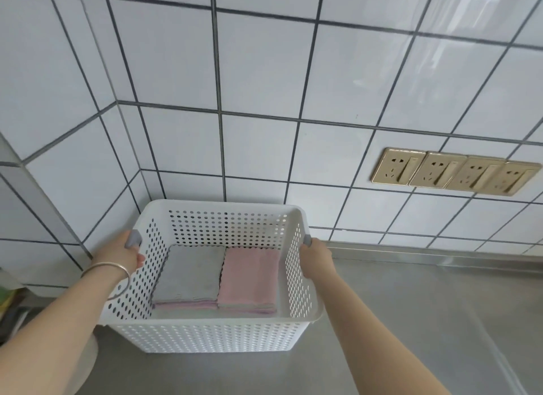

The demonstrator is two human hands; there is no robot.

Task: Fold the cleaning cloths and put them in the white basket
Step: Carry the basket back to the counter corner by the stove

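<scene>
Folding looks done: grey-topped stack (189,272) at nine o'clock and pink-topped stack (249,274) at three lie inside the white basket (211,334), whose side handles the left hand (123,252) and right hand (316,258) grip.

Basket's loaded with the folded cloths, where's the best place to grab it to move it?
Take the white basket by its two grey side handles, one from each side, as the left hand and right hand do now. Its width suits two hands.
</scene>
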